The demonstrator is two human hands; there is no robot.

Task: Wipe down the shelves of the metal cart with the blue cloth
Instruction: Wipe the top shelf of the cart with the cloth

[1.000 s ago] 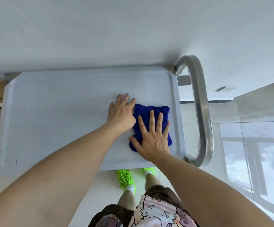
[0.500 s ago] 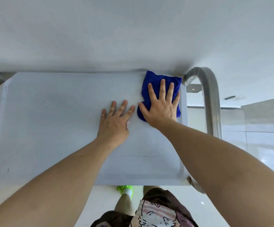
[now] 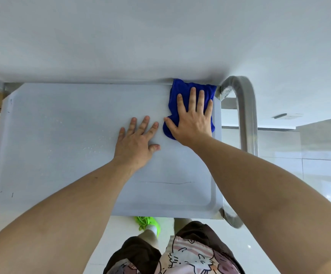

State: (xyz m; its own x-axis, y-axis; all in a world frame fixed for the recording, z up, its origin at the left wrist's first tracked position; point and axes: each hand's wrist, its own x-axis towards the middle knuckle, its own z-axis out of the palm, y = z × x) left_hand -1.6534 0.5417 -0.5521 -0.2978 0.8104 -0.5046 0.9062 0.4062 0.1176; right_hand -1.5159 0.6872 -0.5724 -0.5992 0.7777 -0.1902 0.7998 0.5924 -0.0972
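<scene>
The right hand (image 3: 193, 117), spread flat, presses the cloth (image 3: 190, 89) at the shelf's (image 3: 62, 135) 1 o'clock corner; press evenly, overlap strokes.

Single head-worn view looks steeply down, close over the cart's top shelf (image 3: 71, 145).

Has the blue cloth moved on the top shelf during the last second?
Yes. The blue cloth went from near the shelf's front edge to its far right corner, beside the cart handle.

- Your right hand (image 3: 193, 117) lies flat, fingers straight and spread, upper right of centre, forearm running to the lower right.
- Your left hand (image 3: 136, 143) lies flat at centre, fingers spread, forearm from lower left.
</scene>
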